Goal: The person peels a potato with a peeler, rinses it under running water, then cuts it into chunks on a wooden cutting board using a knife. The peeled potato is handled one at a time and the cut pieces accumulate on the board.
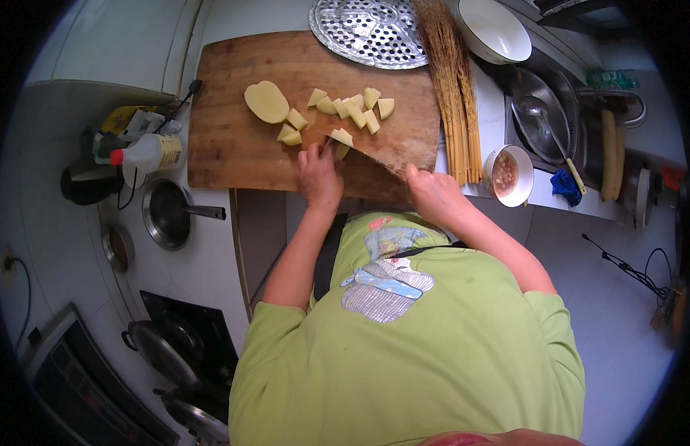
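My right hand [437,189] grips a kitchen knife [378,157] by its handle, which my fingers hide. The thin blade slants up and left across the wooden cutting board [228,150]. At the blade, the fingertips of my left hand [321,174] hold a potato piece [342,151], partly covered by them. A cut chunk [341,136] lies against the blade's far side. Farther left on the board rests a peeled potato half [267,102], cut face up, beside a few small chunks [290,135]. Several more potato chunks [356,115] are scattered toward the board's right side.
A perforated metal steamer plate [373,33] overlaps the board's far edge. To the right are a straw brush [454,106], a bowl of soaking beans or nuts [506,173], a white bowl [495,30] and a sink [571,106]. On the left stand a bottle [150,153] and a saucepan [167,214].
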`<state>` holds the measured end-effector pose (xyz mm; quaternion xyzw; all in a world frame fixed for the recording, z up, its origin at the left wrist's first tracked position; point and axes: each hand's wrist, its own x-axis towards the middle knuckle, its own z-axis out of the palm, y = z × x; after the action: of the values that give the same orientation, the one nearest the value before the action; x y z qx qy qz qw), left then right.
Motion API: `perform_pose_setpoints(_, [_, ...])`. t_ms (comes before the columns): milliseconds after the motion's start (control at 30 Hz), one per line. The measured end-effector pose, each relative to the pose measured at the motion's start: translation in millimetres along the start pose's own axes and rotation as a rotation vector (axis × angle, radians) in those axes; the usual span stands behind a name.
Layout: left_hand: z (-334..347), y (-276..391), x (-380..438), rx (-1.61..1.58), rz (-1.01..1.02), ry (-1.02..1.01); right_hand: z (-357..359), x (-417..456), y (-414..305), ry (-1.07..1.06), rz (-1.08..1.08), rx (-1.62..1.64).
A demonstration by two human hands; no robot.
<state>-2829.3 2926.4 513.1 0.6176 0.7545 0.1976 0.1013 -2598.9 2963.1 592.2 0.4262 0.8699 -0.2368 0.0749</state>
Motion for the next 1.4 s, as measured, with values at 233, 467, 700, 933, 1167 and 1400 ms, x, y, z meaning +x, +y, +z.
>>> perform_pose_setpoints(233, [5.6, -4.5, 4.2, -0.063, -0.006, 0.015, 10.5, 3.6, 3.3, 0.163, 0.010, 0.130])
perform_pose_setpoints(467, [-2.9, -3.3, -2.8, -0.057, -0.030, 0.042, -5.8, -10.3, -3.2, 0.022, 0.009, 0.074])
perform_pose_setpoints(700, [3.0, -5.6, -3.2, -0.123, -0.011, 0.045, -7.4, -11.0, -8.0, 0.006, 0.006, 0.064])
perform_pose_setpoints(933, [12.1, -15.2, 0.2, -0.119, 0.038, 0.093, 5.1, 10.4, -12.3, -0.034, 0.046, 0.019])
perform_pose_setpoints(1167, [7.6, -11.9, -4.0, -0.233, -0.014, 0.159, 4.9, 1.0, -4.5, 0.070, 0.019, 0.132])
perform_pose_setpoints(1400, [13.0, -21.0, -8.7, -0.202, 0.014, 0.175, -9.8, -8.1, -16.8, 0.002, 0.011, 0.074])
